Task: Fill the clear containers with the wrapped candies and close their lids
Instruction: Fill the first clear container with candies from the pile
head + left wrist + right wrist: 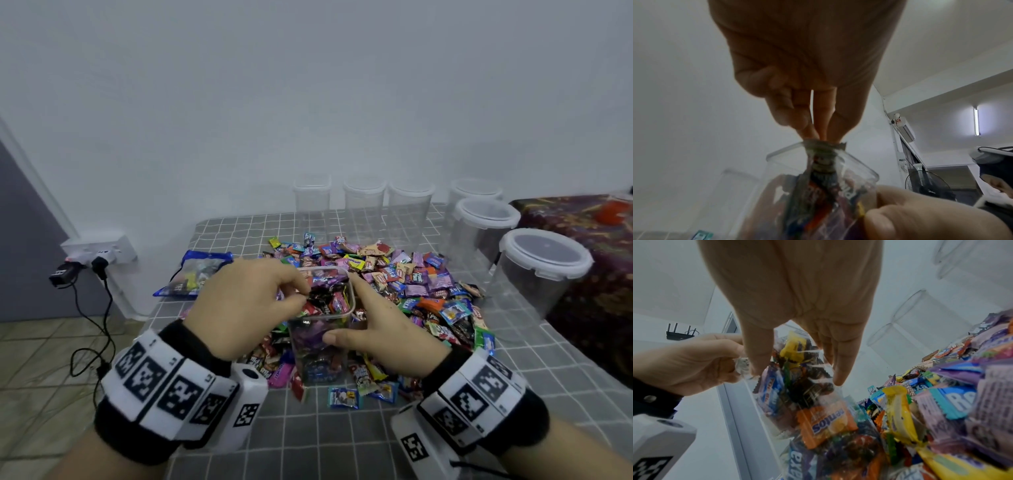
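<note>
A: Position of the clear container [322, 329]?
B: Upright amid the pile of wrapped candies [411, 284] on the grey checked tablecloth [342, 438]. Lid off, nearly full.

A: Right hand [373, 325]?
B: Wrapped round the container's right wall, thumb across the near face, fingers [838, 366] along the far side. Gripping it.

A: Left hand [239, 305]?
B: Above the open mouth, fingertips [816, 131] pinched on a dark wrapped candy [824, 155] standing half inside the rim. Closed on that candy.

A: Other containers?
B: Three lidless clear containers [364, 205] in a row at the back by the wall; three lidded containers [541, 270] along the right edge, all without candy.

A: Anything else worth logging?
B: Blue candy bag [195, 274] lying flat left of the pile. Wall socket [99, 250] with plugs and trailing cables further left. Dark patterned cloth [592, 274] to the right, beside the lidded containers.
</note>
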Tool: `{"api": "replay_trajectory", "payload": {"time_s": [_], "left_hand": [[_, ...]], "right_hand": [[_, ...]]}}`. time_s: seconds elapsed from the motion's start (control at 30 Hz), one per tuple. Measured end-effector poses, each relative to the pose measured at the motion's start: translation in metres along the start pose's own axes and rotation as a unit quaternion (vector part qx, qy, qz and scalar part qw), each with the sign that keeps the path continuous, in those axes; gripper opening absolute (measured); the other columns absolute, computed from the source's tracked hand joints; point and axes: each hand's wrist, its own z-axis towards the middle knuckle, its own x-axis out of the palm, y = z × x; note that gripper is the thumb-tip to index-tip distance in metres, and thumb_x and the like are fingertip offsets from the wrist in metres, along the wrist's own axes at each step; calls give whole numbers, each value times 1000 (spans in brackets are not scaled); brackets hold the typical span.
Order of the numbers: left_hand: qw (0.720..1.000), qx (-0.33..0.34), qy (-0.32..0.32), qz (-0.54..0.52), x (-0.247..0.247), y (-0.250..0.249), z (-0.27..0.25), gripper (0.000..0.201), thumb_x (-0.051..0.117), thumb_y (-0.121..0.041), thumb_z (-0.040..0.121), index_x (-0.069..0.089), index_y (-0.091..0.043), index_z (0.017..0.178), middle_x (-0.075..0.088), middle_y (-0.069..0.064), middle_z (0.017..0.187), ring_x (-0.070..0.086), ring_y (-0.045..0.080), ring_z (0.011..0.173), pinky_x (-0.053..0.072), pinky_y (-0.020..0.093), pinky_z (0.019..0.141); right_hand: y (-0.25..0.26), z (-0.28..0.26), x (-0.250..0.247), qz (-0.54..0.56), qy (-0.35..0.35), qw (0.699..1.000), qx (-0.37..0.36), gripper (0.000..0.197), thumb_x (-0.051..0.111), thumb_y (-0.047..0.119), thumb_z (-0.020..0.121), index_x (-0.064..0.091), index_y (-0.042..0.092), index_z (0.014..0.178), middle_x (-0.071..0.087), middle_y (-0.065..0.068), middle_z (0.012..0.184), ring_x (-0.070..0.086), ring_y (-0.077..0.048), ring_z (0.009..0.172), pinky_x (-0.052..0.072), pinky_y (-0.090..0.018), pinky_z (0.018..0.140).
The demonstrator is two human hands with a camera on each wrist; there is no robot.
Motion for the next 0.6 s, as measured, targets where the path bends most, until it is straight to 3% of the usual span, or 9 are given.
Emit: {"api": "replay_trajectory", "payload": {"time_s": [0.07, 0.13, 0.2, 0.27, 0.33, 0.37, 0.4, 0.5, 0.6], "left_hand": [[999, -5, 33, 36, 1, -2, 1, 13, 58, -35, 86, 68, -39, 94, 63, -20, 84, 53, -4, 73, 40, 15, 67], [998, -12, 36, 51, 6, -4, 4, 17, 55, -33, 87, 67, -39, 98, 65, -18, 95, 57, 1, 86, 46, 25, 78], [998, -20, 20, 55, 12, -2, 6, 19, 54, -31, 89, 66, -39, 101, 65, -17, 98, 56, 4, 88, 46, 26, 79], [999, -24, -13, 35, 20, 1, 5, 19, 54, -31, 90, 65, -39, 104, 62, -18, 95, 51, -1, 77, 44, 24, 74], [998, -20, -63, -6, 27, 6, 2, 20, 53, -35, 91, 64, -39, 108, 58, -20, 93, 47, -3, 74, 38, 17, 67], [996, -21, -86, -32, 30, 8, -1, 23, 53, -40, 91, 62, -38, 112, 56, -22, 97, 48, -3, 77, 36, 14, 67], [992, -27, -101, -64, 33, 11, -3, 29, 52, -47, 90, 59, -38, 117, 53, -23, 102, 49, -3, 85, 36, 13, 70], [983, -54, -98, -149, 44, 21, -11, 64, 43, -71, 75, 46, -41, 131, 47, -22, 122, 45, -1, 111, 40, 26, 87], [968, -86, -36, -234, 56, 30, -16, 103, 41, -92, 54, 28, -40, 142, 37, -17, 142, 36, 1, 128, 38, 38, 105]], "right_hand": [[0, 0, 0, -1, 3, 1000, 7, 63, 74, 20, 81, 32, 53, 116, 56, 28, 113, 55, 15, 102, 43, -6, 82], [0, -1, -2, 0, 6, 1000, 18, 61, 72, 19, 83, 30, 55, 110, 48, 37, 107, 50, 26, 94, 39, 0, 76], [0, -2, -5, -18, 22, 999, 28, 61, 68, 14, 86, 26, 54, 105, 34, 42, 104, 45, 33, 81, 35, 4, 68], [-2, -2, -5, -43, 49, 997, 44, 70, 62, 11, 87, 19, 53, 123, 35, 35, 118, 51, 24, 76, 39, -1, 68], [-6, -1, -3, -80, 53, 993, 63, 80, 59, 20, 84, 13, 39, 146, 27, 21, 146, 46, 8, 119, 43, -20, 97], [-8, -1, -2, -95, 48, 992, 73, 82, 58, 23, 83, 11, 32, 150, 21, 14, 153, 31, -3, 136, 35, -32, 109], [-10, -2, -1, -103, 40, 990, 85, 79, 56, 22, 84, 12, 27, 150, 18, 10, 155, 21, -10, 141, 28, -38, 114], [-17, -2, 1, -148, -9, 983, 107, 64, 50, 17, 91, 19, 17, 148, 17, 2, 155, 15, -14, 142, 18, -31, 116], [-25, 2, 1, -207, -30, 968, 135, 64, 47, 23, 95, 15, 12, 149, 7, -2, 158, 4, -15, 145, 9, -29, 115]]}}
